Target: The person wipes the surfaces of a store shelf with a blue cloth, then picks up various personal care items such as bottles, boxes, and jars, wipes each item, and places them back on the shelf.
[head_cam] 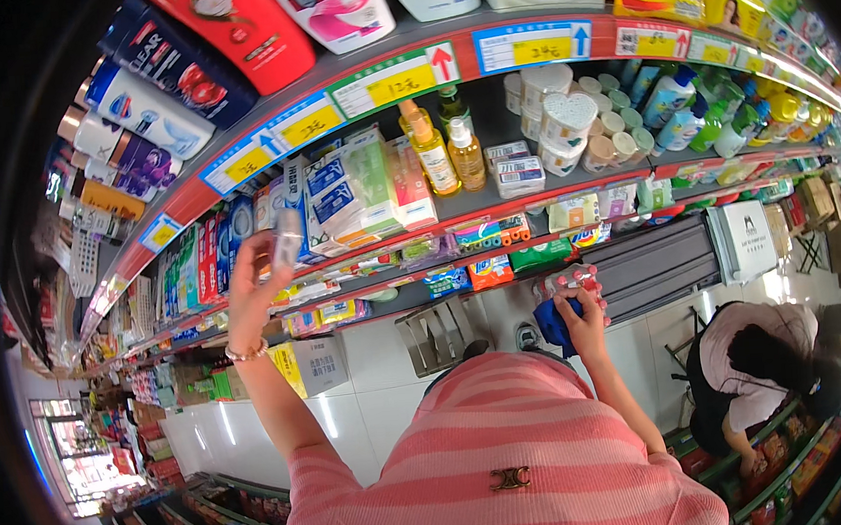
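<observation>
My left hand is raised before the shelf and grips a small, blurred, clear-and-grey package between thumb and fingers. Behind it stand upright toothpaste cartons and flat boxed packs. Lower down on the right, my right hand pinches a blue cloth. Right beside that hand is a cluster of small clear bottles with pink caps; whether the hand also holds them, I cannot tell.
Shampoo bottles line the upper shelf. Oil bottles and lidded paper tubs stand below. A grey plastic crate and a carton sit on the tiled floor. At right, another person bends over low racks.
</observation>
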The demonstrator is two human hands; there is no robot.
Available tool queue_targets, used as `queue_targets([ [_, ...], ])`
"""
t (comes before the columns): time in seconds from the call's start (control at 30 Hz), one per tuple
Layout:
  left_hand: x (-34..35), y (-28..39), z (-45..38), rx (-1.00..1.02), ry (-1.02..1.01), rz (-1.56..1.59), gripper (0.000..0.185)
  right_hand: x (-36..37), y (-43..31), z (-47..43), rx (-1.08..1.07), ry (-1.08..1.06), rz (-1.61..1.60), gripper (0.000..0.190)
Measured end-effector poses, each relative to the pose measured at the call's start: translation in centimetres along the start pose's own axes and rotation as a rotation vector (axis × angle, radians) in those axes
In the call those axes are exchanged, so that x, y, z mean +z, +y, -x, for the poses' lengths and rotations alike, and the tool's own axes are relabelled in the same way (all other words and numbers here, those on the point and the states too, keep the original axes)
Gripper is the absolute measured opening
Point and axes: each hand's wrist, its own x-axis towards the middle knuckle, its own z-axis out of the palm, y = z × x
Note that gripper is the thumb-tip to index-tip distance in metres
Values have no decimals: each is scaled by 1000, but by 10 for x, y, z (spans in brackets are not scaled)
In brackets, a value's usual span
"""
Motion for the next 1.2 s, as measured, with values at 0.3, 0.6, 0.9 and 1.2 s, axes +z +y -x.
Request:
queue_targets([
  [0.3,208,98,-67,647,-239,-655,51,-7,-11,0,45,34,-75,13],
  [0.6,312,83,-148,718,-212,-1421,23,-41,13,20,157,175,-158,12],
  [0.9,347,57,-191,519,-361,-1576,22,-74,33,23,175,260,-166,13],
  [1.2,351,38,-225,361,-595,-1419,30,-86,36,20,181,280,-159,13],
])
